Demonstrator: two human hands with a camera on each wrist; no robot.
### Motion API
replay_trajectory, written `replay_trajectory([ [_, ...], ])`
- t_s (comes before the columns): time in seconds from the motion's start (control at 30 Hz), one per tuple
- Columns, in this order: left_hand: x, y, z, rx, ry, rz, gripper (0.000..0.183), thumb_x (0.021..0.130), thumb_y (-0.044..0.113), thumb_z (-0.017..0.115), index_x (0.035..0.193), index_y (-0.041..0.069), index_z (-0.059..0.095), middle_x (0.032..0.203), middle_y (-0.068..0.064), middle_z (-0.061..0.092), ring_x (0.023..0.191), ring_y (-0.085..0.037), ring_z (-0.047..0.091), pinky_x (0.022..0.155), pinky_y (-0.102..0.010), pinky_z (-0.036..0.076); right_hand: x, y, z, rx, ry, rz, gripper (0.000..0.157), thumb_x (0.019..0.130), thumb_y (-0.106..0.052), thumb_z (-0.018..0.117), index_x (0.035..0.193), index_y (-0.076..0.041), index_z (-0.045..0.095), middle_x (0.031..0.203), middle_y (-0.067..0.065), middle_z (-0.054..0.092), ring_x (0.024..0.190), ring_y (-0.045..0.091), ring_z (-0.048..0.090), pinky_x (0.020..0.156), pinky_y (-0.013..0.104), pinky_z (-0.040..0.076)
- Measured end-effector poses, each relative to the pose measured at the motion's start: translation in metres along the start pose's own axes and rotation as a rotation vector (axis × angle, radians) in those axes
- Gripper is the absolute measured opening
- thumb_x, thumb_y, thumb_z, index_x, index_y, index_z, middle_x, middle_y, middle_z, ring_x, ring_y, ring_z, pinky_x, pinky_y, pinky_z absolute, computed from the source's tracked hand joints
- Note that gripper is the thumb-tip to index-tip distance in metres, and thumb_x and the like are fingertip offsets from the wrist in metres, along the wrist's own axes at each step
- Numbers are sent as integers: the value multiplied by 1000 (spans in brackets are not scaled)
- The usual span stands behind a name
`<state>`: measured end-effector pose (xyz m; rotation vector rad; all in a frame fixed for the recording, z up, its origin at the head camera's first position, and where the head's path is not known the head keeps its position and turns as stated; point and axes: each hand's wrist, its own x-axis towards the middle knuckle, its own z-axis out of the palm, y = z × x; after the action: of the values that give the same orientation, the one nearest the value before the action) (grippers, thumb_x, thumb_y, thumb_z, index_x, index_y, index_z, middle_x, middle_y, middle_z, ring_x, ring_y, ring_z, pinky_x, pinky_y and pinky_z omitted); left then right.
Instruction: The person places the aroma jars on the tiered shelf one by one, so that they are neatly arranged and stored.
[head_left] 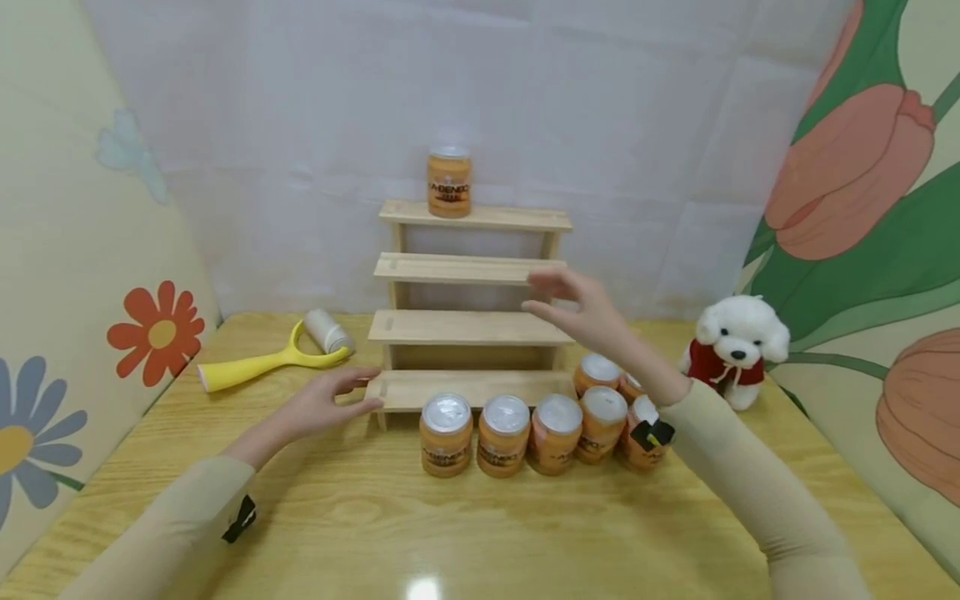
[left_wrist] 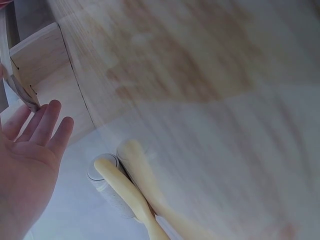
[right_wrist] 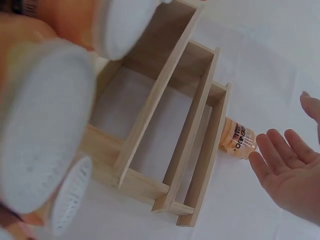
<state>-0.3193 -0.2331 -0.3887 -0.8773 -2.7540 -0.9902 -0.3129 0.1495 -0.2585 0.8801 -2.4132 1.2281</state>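
Head view: four-tier wooden rack [head_left: 472, 327] at centre of the frame, shelves running left to right, on counter [head_left: 337, 533]. On top tier, left of its middle: one orange can [head_left: 450, 185], upright. Lower centre to centre right: front row of five upright cans [head_left: 505, 446] on counter, before bottom tier [head_left: 480, 382]; at least two more behind at right, part hidden by right forearm [head_left: 651, 362].

Key relation: right hand [head_left: 583, 312] at centre right, over right end of second tier from top [head_left: 450, 268] as seen. Nearest rear can [head_left: 597, 368] down and slightly right from right fingers [head_left: 553, 282], long axis vertical. Top-tier can up and left from same fingers. Right hand nearer to that rear can; left hand [head_left: 318, 404] nearer to leftmost front can [head_left: 446, 450], off to its right.

Right fingers: fairly wide, parted from thumb, holding nothing. Left fingers [head_left: 348, 379]: loosely extended at left end of bottom tier, apparently touching; firm contact hard to confirm.

Left of frame: yellow forked handle [head_left: 247, 371], pale roll [head_left: 327, 332] by its fork. Right: white plush dog [head_left: 738, 329], red vest.
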Motion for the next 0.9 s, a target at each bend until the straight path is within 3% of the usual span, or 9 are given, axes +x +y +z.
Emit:
replay_trajectory([
  [0.23,1,-1,0,7,0,1,54,89,30,65,130,-3,52,131,-22,54,112,-37,58,98,-52,47,-35,6,-5,-35,-5,-7,42,86,-14,68,124,-3,56,125,13,61,115,25,56,103,40,46],
  [0.53,2,0,-1,4,6,5,54,88,28,67,129,-4,52,130,-22,55,112,-37,58,97,-51,47,-71,17,-18,-61,-73,64,45,87,-18,67,128,-6,54,130,11,57,120,25,53,105,42,43],
  [0.77,1,-1,0,6,5,14,54,88,28,66,129,-5,53,130,-22,55,111,-38,59,97,-51,47,-98,28,-30,-118,-102,78,42,88,-15,66,127,-3,55,127,14,58,116,31,55,97,49,48],
  [0.9,1,-1,0,10,-1,6,55,89,30,66,130,-4,52,131,-21,54,112,-37,58,98,-51,47,-112,36,-37,-112,-124,136,42,89,-18,65,127,-4,56,128,14,58,117,32,54,97,51,47],
])
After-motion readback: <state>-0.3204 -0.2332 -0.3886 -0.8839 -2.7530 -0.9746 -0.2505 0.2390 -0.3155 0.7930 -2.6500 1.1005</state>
